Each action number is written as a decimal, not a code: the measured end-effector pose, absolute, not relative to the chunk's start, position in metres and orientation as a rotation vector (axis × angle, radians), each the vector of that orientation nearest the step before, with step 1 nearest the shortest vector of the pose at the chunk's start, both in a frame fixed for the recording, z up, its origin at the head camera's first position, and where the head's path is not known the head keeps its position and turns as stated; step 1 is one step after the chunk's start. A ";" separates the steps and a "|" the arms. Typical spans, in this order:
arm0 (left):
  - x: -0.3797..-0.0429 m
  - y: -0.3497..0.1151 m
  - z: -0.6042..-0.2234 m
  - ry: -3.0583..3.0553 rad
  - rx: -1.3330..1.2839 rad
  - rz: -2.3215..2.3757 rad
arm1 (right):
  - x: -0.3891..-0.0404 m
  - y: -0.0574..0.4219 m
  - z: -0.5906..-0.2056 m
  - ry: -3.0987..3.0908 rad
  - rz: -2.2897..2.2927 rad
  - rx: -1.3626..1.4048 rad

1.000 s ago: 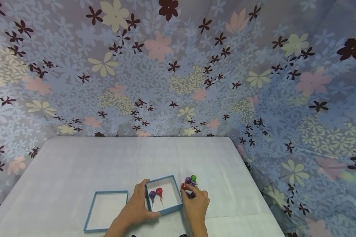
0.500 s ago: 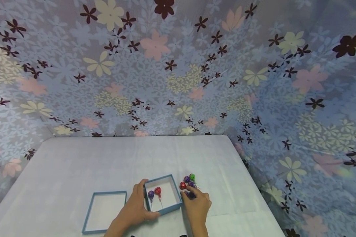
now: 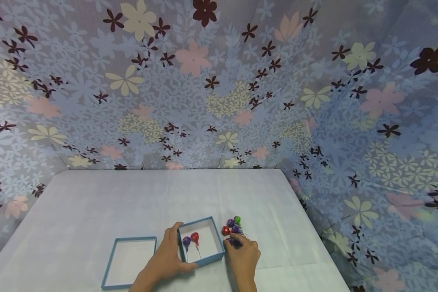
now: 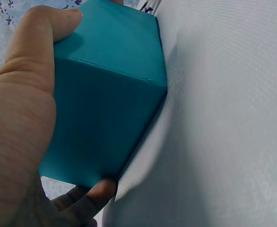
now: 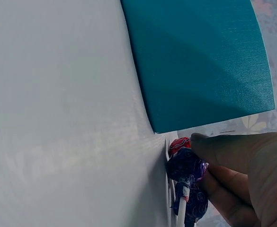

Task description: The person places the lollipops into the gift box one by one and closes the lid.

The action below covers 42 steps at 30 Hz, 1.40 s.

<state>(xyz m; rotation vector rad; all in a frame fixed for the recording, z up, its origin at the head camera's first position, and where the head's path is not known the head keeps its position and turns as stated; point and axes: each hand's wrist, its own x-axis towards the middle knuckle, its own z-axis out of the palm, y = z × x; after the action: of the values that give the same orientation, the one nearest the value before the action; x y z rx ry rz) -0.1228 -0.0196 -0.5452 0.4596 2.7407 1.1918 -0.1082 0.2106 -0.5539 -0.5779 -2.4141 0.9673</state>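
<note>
In the head view my left hand (image 3: 166, 255) grips a blue open box (image 3: 204, 259) by its left side, fingers at the far corner and thumb on the near wall. Inside the box lie a purple lollipop (image 3: 186, 241) and a red lollipop (image 3: 195, 236). My right hand (image 3: 243, 255) is just right of the box. Its thumb and fingers pinch a dark purple-wrapped lollipop (image 5: 185, 164), seen best in the right wrist view. Around it lie a red lollipop (image 3: 225, 230), a green one (image 3: 237, 219) and purple ones (image 3: 230, 222).
A second shallow blue-edged box piece with a white inside (image 3: 131, 259) lies left of the left forearm. Everything rests on a white-covered table (image 3: 149, 194). Flowered cloth (image 3: 190, 101) hangs behind the table and along its right side.
The right hand's fingertips have shifted slightly nearer to me, from beside the red lollipop to a purple one. The left hand and box stay nearly in place; the head view moves a little.
</note>
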 end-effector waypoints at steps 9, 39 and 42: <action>-0.123 -0.021 -0.546 2.737 0.483 1.192 | -0.104 0.210 -0.551 -2.428 0.912 -0.559; -0.124 -0.018 -0.548 2.767 0.468 1.192 | -0.102 0.213 -0.552 -2.449 0.839 -0.518; -0.124 -0.018 -0.548 2.769 0.470 1.190 | -0.101 0.212 -0.552 -2.444 0.833 -0.509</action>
<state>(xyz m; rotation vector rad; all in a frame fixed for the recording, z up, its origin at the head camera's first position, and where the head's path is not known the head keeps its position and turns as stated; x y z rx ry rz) -0.1245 -0.0179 -0.5477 0.4703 2.7688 1.1899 -0.1013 0.2124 -0.5518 -0.5086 -2.4439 0.8331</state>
